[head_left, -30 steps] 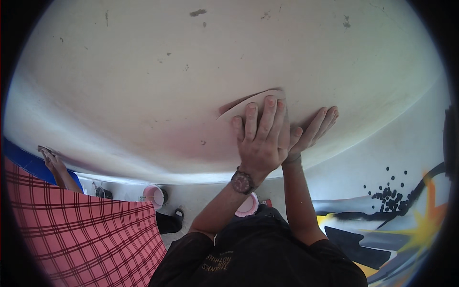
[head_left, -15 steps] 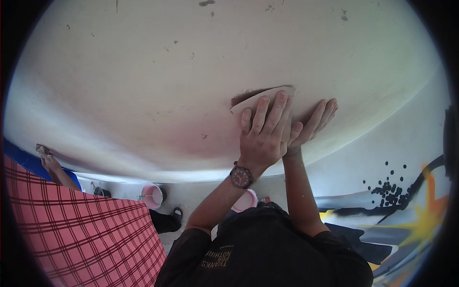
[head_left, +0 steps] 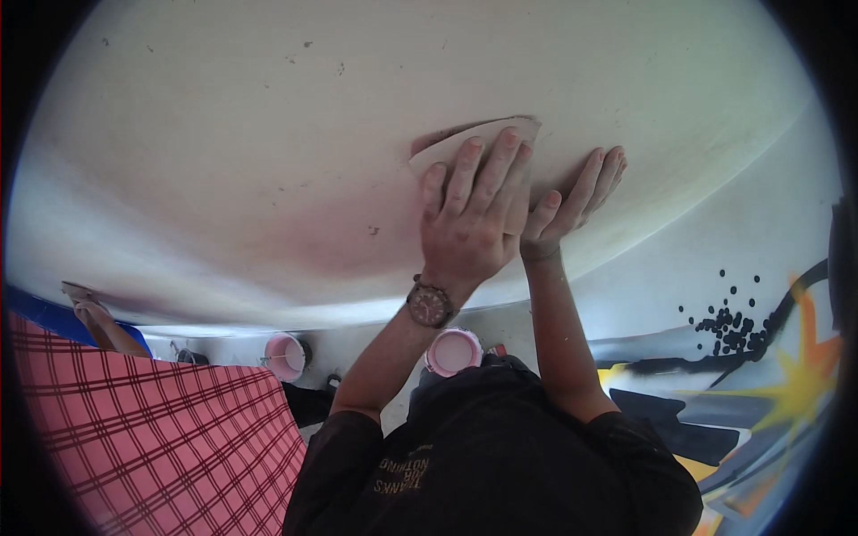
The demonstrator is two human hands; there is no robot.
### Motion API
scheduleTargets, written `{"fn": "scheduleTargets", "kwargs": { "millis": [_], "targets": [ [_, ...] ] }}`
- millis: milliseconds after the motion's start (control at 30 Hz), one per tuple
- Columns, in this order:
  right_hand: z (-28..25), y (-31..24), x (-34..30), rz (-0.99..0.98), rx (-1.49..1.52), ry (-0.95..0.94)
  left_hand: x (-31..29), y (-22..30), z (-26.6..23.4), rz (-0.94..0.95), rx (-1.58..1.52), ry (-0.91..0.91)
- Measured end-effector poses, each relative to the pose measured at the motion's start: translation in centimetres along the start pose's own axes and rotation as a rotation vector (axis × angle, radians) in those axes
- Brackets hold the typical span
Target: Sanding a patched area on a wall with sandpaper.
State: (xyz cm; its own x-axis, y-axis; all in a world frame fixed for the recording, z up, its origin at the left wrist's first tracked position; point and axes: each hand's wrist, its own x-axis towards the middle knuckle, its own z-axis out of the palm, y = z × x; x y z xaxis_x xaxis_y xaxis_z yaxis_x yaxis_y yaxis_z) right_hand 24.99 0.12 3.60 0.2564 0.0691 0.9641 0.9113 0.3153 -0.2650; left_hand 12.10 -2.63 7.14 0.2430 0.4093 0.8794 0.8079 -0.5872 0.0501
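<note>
A pale sheet of sandpaper (head_left: 438, 154), its dark brownish face showing along the upper edge, lies against a large curved off-white surface (head_left: 223, 152). My left hand (head_left: 469, 210) presses it there with fingers stretched out; a dark watch (head_left: 430, 305) is on that wrist. Just to the right, my right hand (head_left: 576, 210) rests along the same surface, fingers extended and thumb apart. Its palm is partly hidden, and nothing shows in it. Small dark marks (head_left: 374, 230) and a faint pinkish patch dot the surface near the hands.
At the far left, another person's hand (head_left: 94, 314) holds a small flat block or pad (head_left: 77, 291) to the surface. A pink plaid cloth (head_left: 161, 420) fills the lower left. Pink buckets (head_left: 454, 351) stand below on the floor. A wall painted with graffiti (head_left: 786, 384) is at right.
Both my hands have slid up and left along the surface, the sandpaper moving with the left one. The view has shifted, uncovering more of the near bucket. The other person's pad has moved slightly.
</note>
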Motion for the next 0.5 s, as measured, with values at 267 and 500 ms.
{"fn": "scheduleTargets", "kwargs": {
  "millis": [267, 500],
  "targets": [
    [0.1, -0.2, 0.2, 0.008, 0.021, 0.014, 0.3, 0.4, -0.1, -0.136, 0.061, 0.069],
    [-0.3, -0.3, 0.2, -0.023, -0.030, -0.014, 0.1, 0.6, -0.2, -0.159, 0.071, 0.022]
  ]
}}
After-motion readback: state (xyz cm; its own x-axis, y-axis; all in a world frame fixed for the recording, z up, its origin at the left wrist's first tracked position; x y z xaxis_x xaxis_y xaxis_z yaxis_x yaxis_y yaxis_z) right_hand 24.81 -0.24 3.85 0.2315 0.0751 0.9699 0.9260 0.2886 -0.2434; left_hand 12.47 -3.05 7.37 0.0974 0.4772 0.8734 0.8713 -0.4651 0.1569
